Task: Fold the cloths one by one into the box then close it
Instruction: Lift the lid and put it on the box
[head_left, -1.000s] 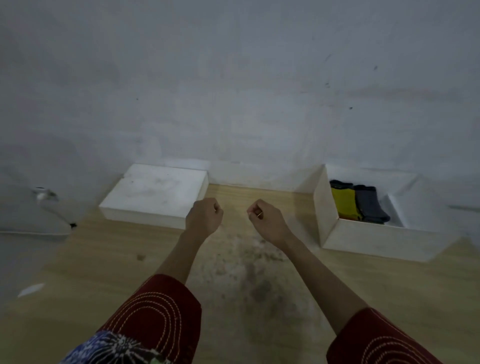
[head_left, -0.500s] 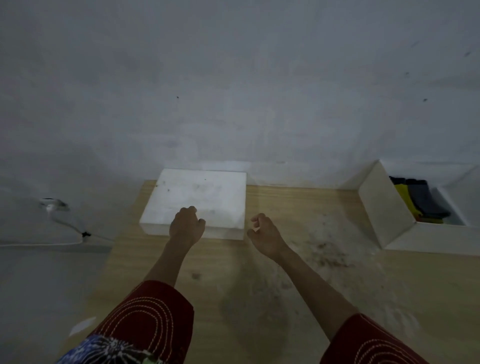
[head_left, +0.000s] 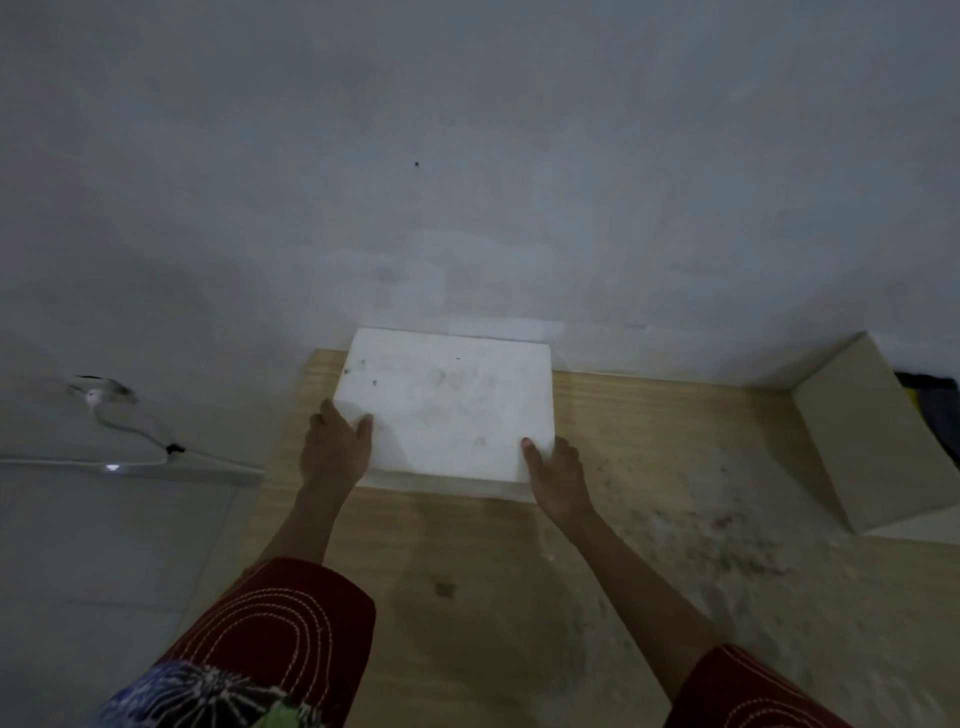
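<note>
A white box lid (head_left: 449, 410) lies flat at the back of the wooden table, against the wall. My left hand (head_left: 335, 447) grips its near left corner, thumb on top. My right hand (head_left: 556, 473) grips its near right corner, thumb on top. The open white box (head_left: 872, 447) stands at the right edge of the view, apart from the lid. Folded dark and yellow cloths (head_left: 930, 400) show inside it, mostly cut off by the frame.
The wooden table (head_left: 519, 597) is stained in the middle and on the right. A grey wall (head_left: 467, 182) rises right behind the lid. Left of the table a cable (head_left: 135, 436) runs along the wall above a grey floor.
My head has turned left, so the lid sits in the middle and the box at the right edge. Both fists opened and took hold of the lid's near corners.
</note>
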